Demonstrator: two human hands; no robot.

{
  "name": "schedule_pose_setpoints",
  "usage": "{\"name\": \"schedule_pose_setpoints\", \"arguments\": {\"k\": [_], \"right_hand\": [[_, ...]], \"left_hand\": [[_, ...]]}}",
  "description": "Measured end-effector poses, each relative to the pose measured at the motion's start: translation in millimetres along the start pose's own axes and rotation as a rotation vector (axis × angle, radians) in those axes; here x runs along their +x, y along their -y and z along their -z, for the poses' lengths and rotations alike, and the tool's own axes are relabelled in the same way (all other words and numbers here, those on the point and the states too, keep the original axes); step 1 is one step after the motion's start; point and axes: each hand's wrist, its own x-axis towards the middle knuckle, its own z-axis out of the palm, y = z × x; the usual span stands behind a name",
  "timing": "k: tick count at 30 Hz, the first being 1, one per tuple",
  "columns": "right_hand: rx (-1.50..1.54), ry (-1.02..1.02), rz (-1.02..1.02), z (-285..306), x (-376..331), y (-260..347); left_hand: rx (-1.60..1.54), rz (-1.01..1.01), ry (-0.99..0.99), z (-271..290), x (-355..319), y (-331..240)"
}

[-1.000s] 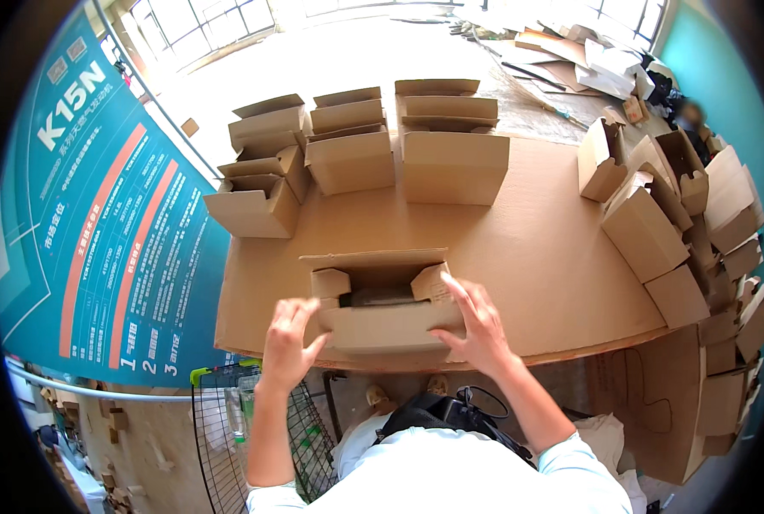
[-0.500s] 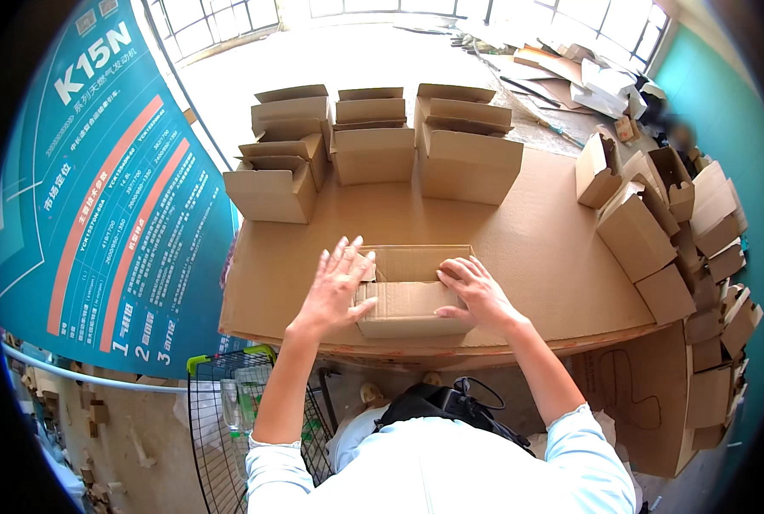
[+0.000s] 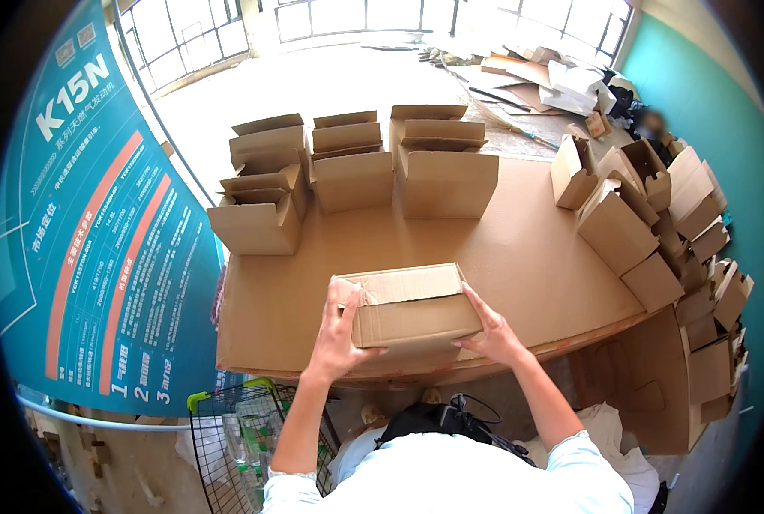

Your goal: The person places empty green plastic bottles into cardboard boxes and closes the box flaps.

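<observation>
A brown cardboard box [image 3: 416,327] sits between my hands near the front edge of the cardboard-covered table [image 3: 536,265]. Its top flaps are folded down and meet along a seam, and the near left corner looks creased. My left hand [image 3: 341,330] grips the left end, fingers on the top and side, thumb along the front. Against the right end presses my right hand [image 3: 490,332], its thumb on the front face. Whether the box rests on the table or is slightly raised, I cannot tell.
Several open-topped boxes [image 3: 353,182] stand in rows at the back of the table. More boxes [image 3: 619,224] are heaped at the right. A wire cart [image 3: 245,445] holding clear bottles stands at lower left, below a tall blue banner [image 3: 107,257]. Scrap cardboard [image 3: 519,81] lies far right.
The box's open top is now covered by its folded flaps. My hands have moved from the top flaps down to the two ends and hold it. The view has shifted slightly.
</observation>
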Motion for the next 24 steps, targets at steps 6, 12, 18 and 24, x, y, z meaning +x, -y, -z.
{"name": "schedule_pose_setpoints", "arguments": {"k": [6,12,18,24], "right_hand": [[-0.118,0.148,-0.032,9,12,4],[-0.231,0.154,0.174,9,20,-7],[-0.196,0.201,0.158,-2,58,-8],[-0.183,0.132,0.278,-27,152,-27]], "left_hand": [[-0.194,0.038,-0.053,-10,-15,6],[-0.121,-0.076,-0.074,-7,-13,10],[0.038,-0.002,-0.053,4,9,33],[0.027,-0.004,-0.084,19,69,95]]}}
